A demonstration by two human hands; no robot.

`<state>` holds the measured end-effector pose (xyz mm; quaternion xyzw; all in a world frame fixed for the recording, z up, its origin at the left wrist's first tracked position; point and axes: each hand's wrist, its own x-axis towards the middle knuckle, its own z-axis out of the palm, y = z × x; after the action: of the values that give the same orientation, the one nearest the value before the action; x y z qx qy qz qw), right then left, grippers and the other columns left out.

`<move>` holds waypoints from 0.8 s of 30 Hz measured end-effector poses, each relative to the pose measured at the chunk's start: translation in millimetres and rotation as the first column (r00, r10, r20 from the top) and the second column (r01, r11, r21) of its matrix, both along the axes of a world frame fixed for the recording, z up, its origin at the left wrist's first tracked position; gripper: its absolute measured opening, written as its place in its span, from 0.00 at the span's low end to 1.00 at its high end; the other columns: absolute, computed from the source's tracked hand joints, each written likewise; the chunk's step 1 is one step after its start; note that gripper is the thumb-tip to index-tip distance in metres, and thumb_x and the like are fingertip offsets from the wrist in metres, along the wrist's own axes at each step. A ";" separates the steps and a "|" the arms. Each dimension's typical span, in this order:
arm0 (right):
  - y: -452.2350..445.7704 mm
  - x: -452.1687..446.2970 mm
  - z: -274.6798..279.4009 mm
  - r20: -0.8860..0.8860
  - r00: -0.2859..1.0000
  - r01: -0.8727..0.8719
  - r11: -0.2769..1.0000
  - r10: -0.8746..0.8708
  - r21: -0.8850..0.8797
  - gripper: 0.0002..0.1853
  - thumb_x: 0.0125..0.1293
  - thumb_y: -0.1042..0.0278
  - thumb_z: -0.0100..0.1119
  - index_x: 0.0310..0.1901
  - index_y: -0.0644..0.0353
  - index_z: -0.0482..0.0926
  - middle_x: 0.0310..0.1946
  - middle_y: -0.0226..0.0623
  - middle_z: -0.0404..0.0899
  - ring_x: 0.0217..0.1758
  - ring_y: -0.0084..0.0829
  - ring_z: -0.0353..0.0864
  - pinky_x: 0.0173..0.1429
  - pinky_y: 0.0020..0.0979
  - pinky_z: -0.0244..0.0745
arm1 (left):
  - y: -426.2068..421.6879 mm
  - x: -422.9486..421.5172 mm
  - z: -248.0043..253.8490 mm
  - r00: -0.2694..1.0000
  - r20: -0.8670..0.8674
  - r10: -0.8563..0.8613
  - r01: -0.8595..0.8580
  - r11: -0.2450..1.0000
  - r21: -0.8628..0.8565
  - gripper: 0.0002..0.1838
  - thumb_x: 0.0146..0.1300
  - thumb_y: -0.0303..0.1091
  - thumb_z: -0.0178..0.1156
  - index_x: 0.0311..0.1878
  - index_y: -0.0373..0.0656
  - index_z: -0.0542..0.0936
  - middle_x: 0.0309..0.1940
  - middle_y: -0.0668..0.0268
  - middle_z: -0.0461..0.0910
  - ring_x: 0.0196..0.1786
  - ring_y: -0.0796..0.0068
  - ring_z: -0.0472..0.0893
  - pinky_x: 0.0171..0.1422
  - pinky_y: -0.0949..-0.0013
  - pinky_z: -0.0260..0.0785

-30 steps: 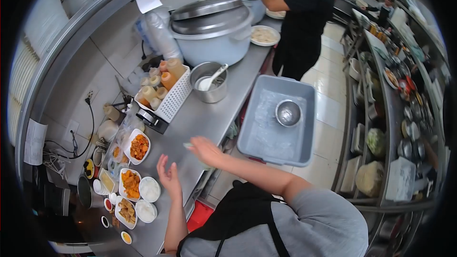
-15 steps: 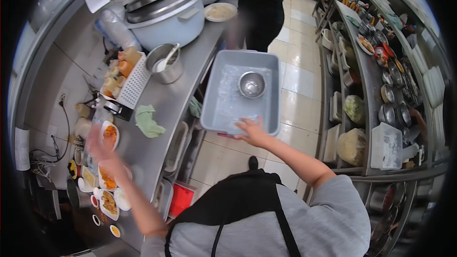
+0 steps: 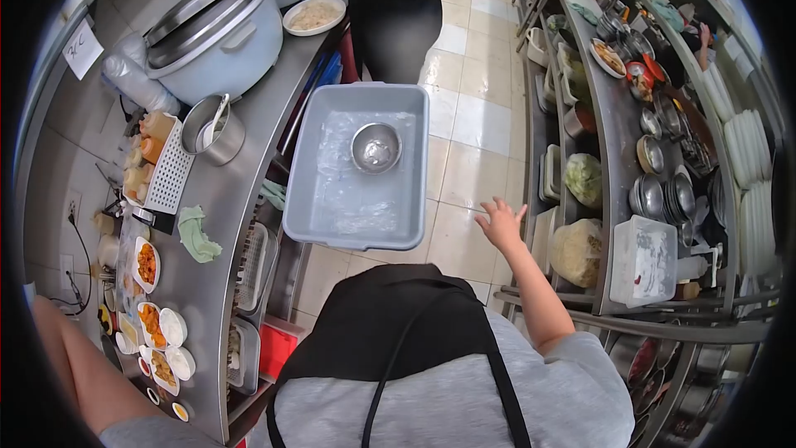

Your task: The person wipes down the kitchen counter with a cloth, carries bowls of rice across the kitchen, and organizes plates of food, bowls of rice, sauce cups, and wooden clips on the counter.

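Observation:
My right hand (image 3: 502,224) is in the air over the tiled floor, fingers spread and holding nothing. It is to the right of a grey plastic tub (image 3: 356,236), in which a round metal bowl (image 3: 376,148) sits. Of my left arm, only the forearm shows at the lower left; the hand is out of the picture. A green cloth (image 3: 197,235) lies on the steel counter (image 3: 240,168). Several dishes of food, among them an orange one (image 3: 147,263), stand near the left forearm, beside small white bowls (image 3: 172,327).
A large lidded pot (image 3: 228,54), a metal pot with a ladle (image 3: 213,133) and a basket of bottles (image 3: 170,170) stand on the counter. Another person in black (image 3: 394,8) stands beyond the tub. Shelves with bowls, bags and a clear container (image 3: 644,261) line the right.
The view has turned right. My right hand has moved from the counter, past the tub's near edge, to the right. The green cloth now lies on the counter, and my left hand has left the view.

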<state>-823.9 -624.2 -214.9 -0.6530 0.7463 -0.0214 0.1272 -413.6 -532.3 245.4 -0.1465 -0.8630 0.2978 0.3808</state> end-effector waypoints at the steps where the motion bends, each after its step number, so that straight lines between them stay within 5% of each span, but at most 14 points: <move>1: -4.6 0.8 -3.4 0.005 1.000 0.004 1.000 -0.004 0.009 0.21 0.56 0.49 0.52 0.48 0.49 0.73 0.56 0.42 0.62 0.60 0.40 0.60 0.60 0.67 0.29 | -7.8 -5.6 -4.3 1.000 0.009 0.011 -0.012 1.000 0.018 0.35 0.52 0.61 0.43 0.56 0.45 0.58 0.56 0.55 0.56 0.58 0.49 0.57 0.60 0.49 0.50; 13: -69.9 38.4 0.1 -0.027 0.975 -0.224 0.971 0.222 -0.083 0.21 0.56 0.47 0.52 0.48 0.47 0.74 0.56 0.41 0.62 0.61 0.39 0.59 0.60 0.67 0.30 | -39.2 -6.6 -21.4 0.998 0.003 0.067 -0.067 0.996 0.065 0.41 0.45 0.56 0.52 0.60 0.46 0.52 0.60 0.52 0.47 0.62 0.48 0.51 0.63 0.51 0.47; 20: -86.7 46.0 -0.3 0.054 0.978 -0.199 0.979 0.200 -0.038 0.21 0.55 0.51 0.53 0.47 0.51 0.74 0.57 0.44 0.61 0.62 0.41 0.56 0.60 0.67 0.29 | -35.8 12.4 -25.3 0.997 -0.070 0.044 -0.044 0.999 0.005 0.46 0.42 0.53 0.58 0.62 0.47 0.48 0.62 0.50 0.42 0.63 0.48 0.47 0.64 0.53 0.45; 24: -99.1 48.4 -8.6 0.036 0.971 -0.233 0.971 0.234 -0.045 0.23 0.56 0.48 0.52 0.51 0.48 0.71 0.58 0.42 0.61 0.61 0.40 0.59 0.60 0.67 0.34 | -36.0 37.9 -21.1 0.966 -0.256 0.043 -0.062 0.996 -0.064 0.50 0.39 0.52 0.61 0.64 0.47 0.46 0.63 0.49 0.39 0.65 0.47 0.45 0.65 0.53 0.44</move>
<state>-775.5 -723.3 -223.5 -0.7381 0.6609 -0.0349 0.1311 -375.7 -568.2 224.2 -0.0978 -0.7996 0.3547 0.4747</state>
